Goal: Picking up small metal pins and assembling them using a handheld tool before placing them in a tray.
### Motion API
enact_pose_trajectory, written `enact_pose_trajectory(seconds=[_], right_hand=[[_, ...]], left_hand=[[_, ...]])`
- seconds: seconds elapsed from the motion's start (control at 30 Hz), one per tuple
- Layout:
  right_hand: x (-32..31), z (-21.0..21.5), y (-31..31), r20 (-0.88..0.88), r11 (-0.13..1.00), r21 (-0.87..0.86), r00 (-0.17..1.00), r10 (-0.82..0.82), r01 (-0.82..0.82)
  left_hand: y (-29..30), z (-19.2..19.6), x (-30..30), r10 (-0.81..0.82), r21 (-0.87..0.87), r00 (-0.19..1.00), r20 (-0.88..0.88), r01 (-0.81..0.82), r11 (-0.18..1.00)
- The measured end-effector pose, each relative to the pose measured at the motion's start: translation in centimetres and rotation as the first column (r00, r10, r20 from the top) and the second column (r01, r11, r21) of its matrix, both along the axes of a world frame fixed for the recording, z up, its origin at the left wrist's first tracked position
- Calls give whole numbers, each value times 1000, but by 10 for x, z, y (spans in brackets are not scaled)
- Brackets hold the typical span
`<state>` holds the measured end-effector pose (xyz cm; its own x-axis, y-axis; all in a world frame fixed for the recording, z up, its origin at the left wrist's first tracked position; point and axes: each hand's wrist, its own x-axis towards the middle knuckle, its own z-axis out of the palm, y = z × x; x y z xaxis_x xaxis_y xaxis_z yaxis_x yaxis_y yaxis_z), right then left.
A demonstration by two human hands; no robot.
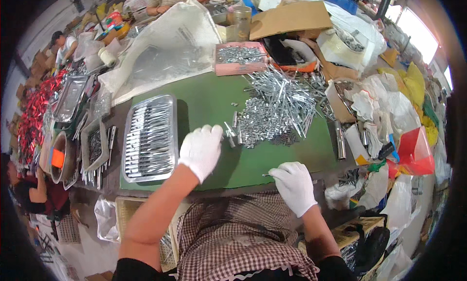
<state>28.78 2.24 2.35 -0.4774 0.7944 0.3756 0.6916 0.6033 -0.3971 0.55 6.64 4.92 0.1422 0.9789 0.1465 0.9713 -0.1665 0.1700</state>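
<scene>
My left hand [201, 152], in a white glove, hovers over the green work mat [204, 96] with its fingers curled. What it holds, if anything, is hidden. A few loose metal pieces [229, 134] lie just right of its fingertips. Closer to the mat's front edge, my right hand [294, 187], also gloved, pinches a small thin metal pin [265, 175] between thumb and forefinger. Left of my left hand, a metal tray [175, 135] carries rows of slim silver rods. Ahead of both hands spreads a heap of small silver metal parts [265, 116], with long thin rods [284, 94] piled behind it.
A pink box [219, 67] of small metal parts sits at the mat's back. A grey bin [104, 154] with rods stands left of the tray. Cardboard [292, 21], plastic bags and a red scoop-like piece [416, 149] crowd the right side. Other people sit farther off.
</scene>
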Motion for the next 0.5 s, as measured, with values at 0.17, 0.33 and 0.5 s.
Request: enact_pose_trajectory(seconds=[0.17,0.33,0.5], right_hand=[[0,-1,2,2,1000,-21,1000,-8,8],[3,0,5,12,999,-22,999,-34,35],[1,0,8,19,998,10,998,-57,57]], left_hand=[[-48,-6,56,-316,27,893,320,325,945],[-56,-28,60,-317,133,860,400,288,948],[-64,-28,62,-261,176,891,370,209,962]])
